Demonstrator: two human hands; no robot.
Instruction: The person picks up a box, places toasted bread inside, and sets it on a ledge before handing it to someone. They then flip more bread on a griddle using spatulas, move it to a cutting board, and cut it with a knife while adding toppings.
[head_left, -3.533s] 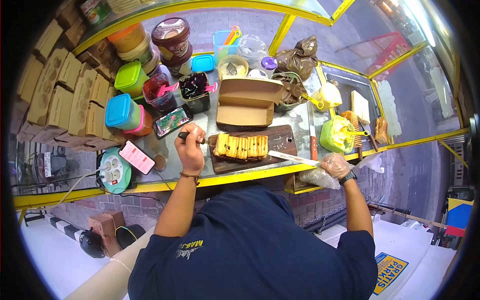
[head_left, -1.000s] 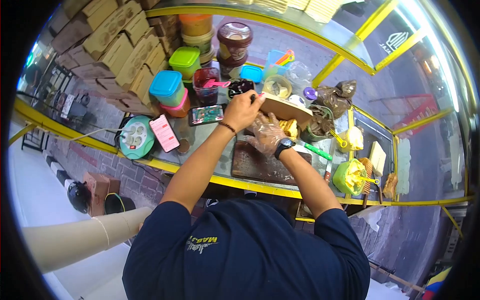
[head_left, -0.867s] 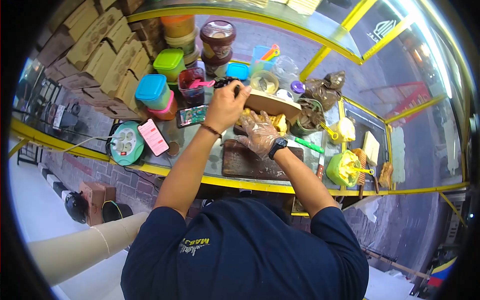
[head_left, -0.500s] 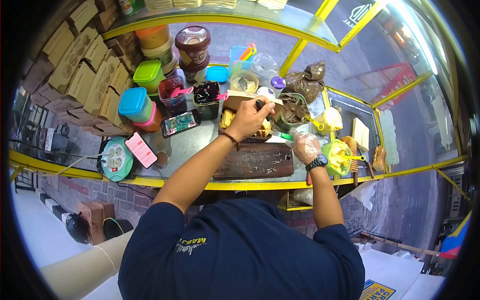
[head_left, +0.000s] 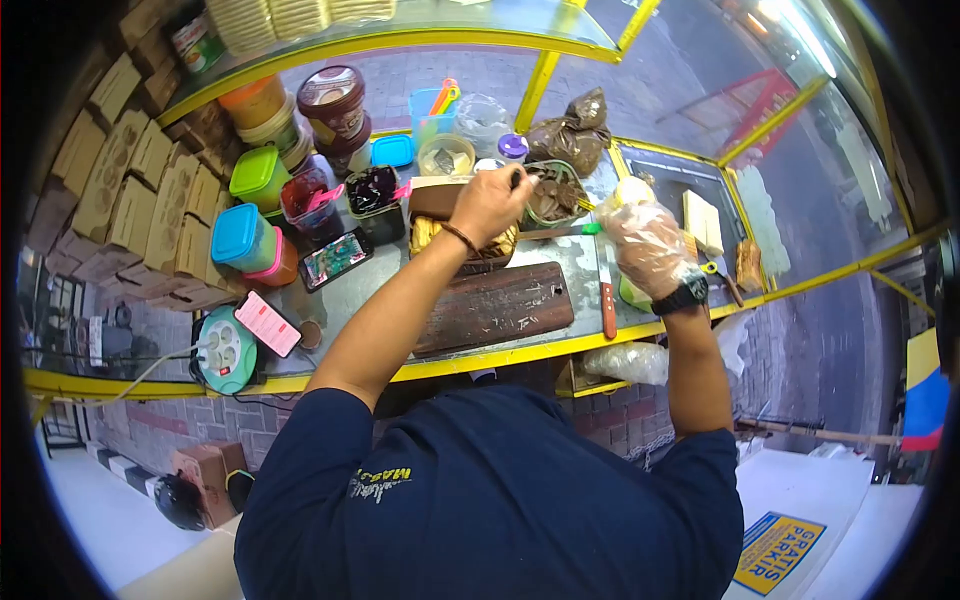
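My left hand (head_left: 490,208), bare, is closed over the open cardboard box (head_left: 440,195). A small black-ended object (head_left: 516,180) pokes out between its thumb and fingers; its kind is hidden. Golden bread pieces (head_left: 425,236) fill the box, partly covered by my left hand and forearm. My right hand (head_left: 648,245), in a clear plastic glove, is closed around a green-handled spreading blade (head_left: 592,228). The thin blade points left toward the box, just below a tub of chocolate spread (head_left: 556,194). Below the box lies a dark wooden board (head_left: 495,308).
A red-handled knife (head_left: 608,305) lies right of the board. Two phones, one propped on the green cable reel (head_left: 228,350), and lidded tubs (head_left: 245,240) stand left. White bread (head_left: 702,222) sits at right. Stacked boxes (head_left: 130,180) line the left side; a yellow-framed shelf (head_left: 420,38) hangs above.
My right hand has lifted up and away to the right with the green-handled blade, now over the yellow spread tub. My left hand stays over the box. The whole view has shifted.
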